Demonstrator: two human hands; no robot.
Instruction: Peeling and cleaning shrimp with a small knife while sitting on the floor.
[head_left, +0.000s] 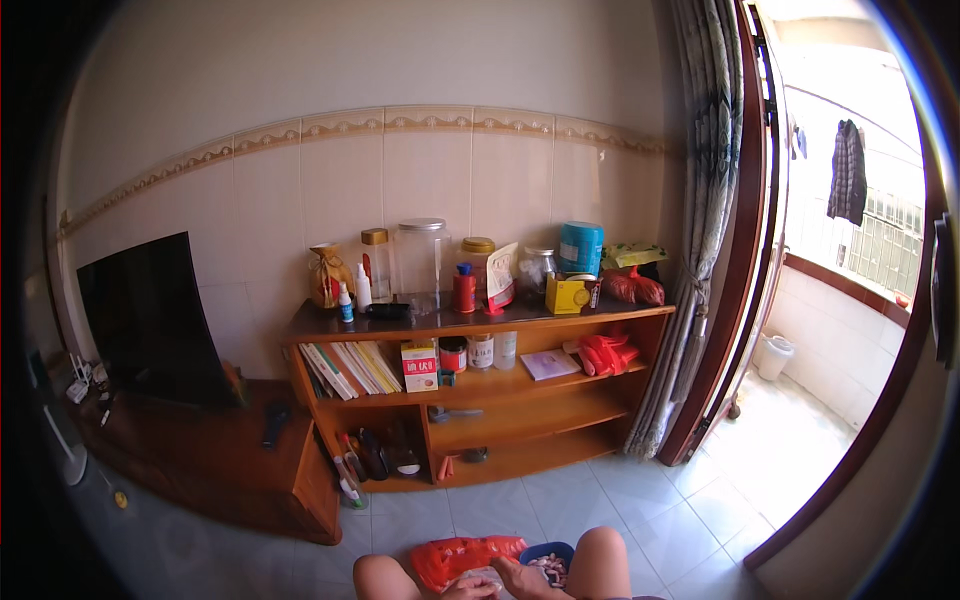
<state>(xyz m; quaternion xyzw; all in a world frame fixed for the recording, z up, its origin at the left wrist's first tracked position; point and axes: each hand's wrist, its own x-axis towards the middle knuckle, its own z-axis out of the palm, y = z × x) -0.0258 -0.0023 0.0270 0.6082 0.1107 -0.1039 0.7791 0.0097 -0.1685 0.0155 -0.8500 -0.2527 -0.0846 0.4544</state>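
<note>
Low at the bottom edge, between the person's bare knees, my left hand (471, 588) and my right hand (521, 579) are close together. The fingers of my left hand are bent around something small and pale that I cannot make out. My right hand reaches in beside it, its fingers partly hidden. Behind both hands a red plastic bag (457, 556) lies spread out, with pale contents near its lower side. To the right of the bag, beside the right knee, is a blue plastic container (568, 550) holding many small pinkish-white pieces (553, 568).
A wooden shelf unit (480, 328) with jars, bottles, books and bags stands ahead against the tiled wall. At left, a black television (150, 319) rests on a wooden cabinet (225, 465). A grey curtain (709, 225) hangs beside a doorway to a balcony at right.
</note>
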